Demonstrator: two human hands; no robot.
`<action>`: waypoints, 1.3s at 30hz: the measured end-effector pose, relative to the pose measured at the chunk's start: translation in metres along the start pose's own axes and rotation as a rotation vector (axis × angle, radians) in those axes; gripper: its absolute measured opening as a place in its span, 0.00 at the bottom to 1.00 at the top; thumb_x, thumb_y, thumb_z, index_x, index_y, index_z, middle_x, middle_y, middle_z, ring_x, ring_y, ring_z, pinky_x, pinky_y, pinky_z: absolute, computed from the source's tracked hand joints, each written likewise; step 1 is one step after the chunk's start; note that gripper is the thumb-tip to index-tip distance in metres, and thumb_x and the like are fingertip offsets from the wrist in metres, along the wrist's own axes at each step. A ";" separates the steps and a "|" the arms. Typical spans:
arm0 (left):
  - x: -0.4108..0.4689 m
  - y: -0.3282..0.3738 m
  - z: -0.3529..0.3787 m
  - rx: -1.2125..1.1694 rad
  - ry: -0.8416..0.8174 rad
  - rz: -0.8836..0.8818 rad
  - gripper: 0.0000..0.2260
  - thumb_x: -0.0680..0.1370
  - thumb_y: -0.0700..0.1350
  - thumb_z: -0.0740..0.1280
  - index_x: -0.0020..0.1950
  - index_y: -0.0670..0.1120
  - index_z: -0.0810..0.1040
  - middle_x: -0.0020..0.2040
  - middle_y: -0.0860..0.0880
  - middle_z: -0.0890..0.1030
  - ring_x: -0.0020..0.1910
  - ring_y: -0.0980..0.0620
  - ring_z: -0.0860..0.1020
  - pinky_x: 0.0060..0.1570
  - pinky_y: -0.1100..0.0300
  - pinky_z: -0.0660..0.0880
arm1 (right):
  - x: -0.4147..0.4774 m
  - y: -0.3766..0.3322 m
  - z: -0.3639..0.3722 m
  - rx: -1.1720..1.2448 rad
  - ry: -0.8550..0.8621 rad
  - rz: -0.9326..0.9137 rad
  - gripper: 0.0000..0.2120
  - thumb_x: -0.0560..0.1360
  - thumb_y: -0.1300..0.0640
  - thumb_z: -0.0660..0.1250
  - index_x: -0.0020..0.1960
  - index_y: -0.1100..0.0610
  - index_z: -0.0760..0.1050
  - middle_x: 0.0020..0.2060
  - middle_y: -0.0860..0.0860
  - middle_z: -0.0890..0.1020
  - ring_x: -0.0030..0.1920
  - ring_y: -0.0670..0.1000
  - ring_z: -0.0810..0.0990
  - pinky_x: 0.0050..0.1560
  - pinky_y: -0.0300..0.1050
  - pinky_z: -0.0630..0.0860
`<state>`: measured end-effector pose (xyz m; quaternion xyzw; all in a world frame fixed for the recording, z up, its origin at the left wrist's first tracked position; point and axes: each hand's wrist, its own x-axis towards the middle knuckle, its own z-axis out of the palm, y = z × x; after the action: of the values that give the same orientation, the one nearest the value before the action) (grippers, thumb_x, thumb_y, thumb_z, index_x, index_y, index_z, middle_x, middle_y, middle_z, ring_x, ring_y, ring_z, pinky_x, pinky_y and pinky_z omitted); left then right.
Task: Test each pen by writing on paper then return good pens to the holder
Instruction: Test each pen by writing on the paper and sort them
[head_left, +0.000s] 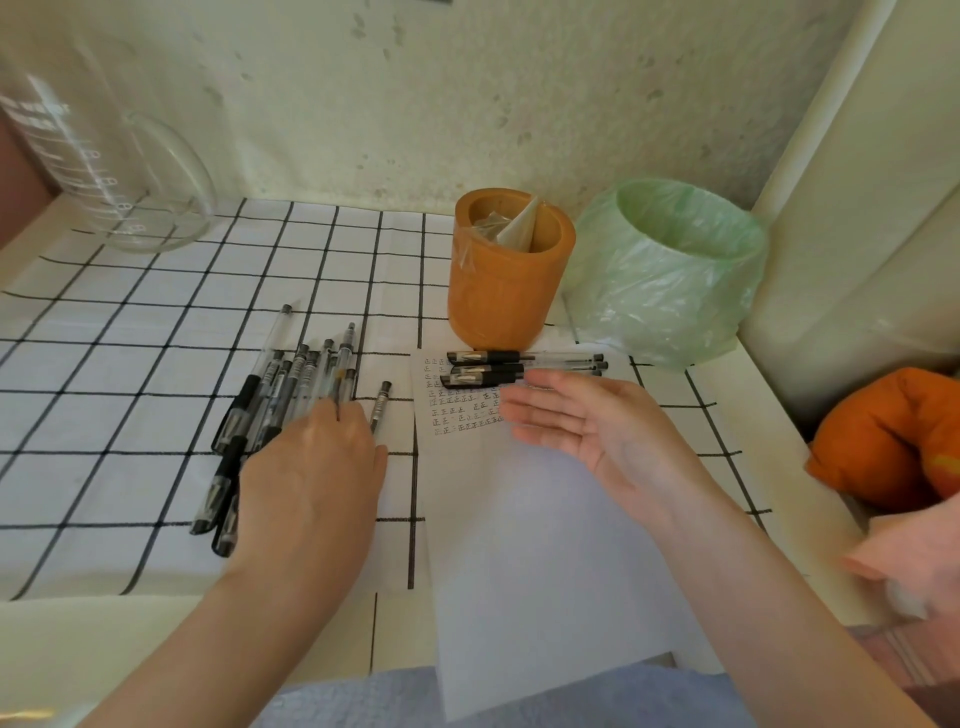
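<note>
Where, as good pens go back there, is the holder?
Head view, right of centre: the orange holder stands at the paper's far edge, beside the green-bagged bin.

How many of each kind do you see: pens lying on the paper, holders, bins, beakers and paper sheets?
Pens on the paper: 3
Orange holder: 1
Green-bagged bin: 1
Glass beaker: 1
Paper sheet: 1
Total: 7

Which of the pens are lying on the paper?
The three pens side by side at the far edge of the paper, before the orange holder. The other pens lie on the checked cloth by the left hand.
</note>
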<state>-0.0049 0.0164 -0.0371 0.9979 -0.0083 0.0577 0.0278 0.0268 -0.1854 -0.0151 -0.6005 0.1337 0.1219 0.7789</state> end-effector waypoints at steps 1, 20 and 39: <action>0.000 0.000 0.000 -0.009 -0.004 -0.015 0.08 0.75 0.48 0.66 0.44 0.43 0.76 0.38 0.47 0.78 0.33 0.49 0.77 0.25 0.62 0.62 | 0.000 0.000 0.000 -0.024 -0.010 -0.002 0.12 0.79 0.62 0.61 0.57 0.68 0.75 0.47 0.62 0.84 0.46 0.57 0.85 0.45 0.46 0.83; -0.003 0.033 -0.020 -1.227 -0.308 0.029 0.07 0.74 0.52 0.65 0.46 0.50 0.76 0.39 0.52 0.80 0.32 0.55 0.80 0.34 0.65 0.77 | -0.012 0.000 0.016 -0.226 -0.062 -0.233 0.15 0.76 0.48 0.64 0.43 0.58 0.82 0.26 0.48 0.68 0.25 0.46 0.65 0.26 0.38 0.62; -0.009 0.035 -0.018 -1.035 -0.143 0.239 0.11 0.74 0.59 0.56 0.50 0.61 0.76 0.31 0.49 0.76 0.28 0.54 0.69 0.29 0.63 0.65 | -0.017 -0.003 0.011 -0.274 -0.236 -0.266 0.09 0.75 0.57 0.66 0.39 0.61 0.77 0.24 0.51 0.76 0.22 0.48 0.70 0.23 0.38 0.66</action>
<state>-0.0169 -0.0169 -0.0181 0.8474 -0.1510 -0.0193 0.5087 0.0125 -0.1758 -0.0039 -0.6947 -0.0565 0.1048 0.7093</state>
